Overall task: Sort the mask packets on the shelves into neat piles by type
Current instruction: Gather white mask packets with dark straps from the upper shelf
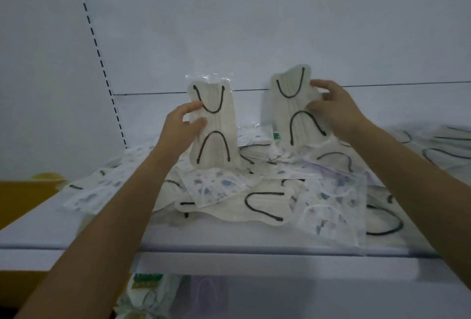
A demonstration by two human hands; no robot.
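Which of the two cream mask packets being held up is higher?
The right packet, pinched by the right hand: its top rises above the left packet, held by the left hand.

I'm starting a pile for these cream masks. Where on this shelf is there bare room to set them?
Front left: bare shelf between the lip and the jumbled packets. Back left: a smaller patch between the back wall and the pile, beside the left hand. Middle and right are crowded to the lip.
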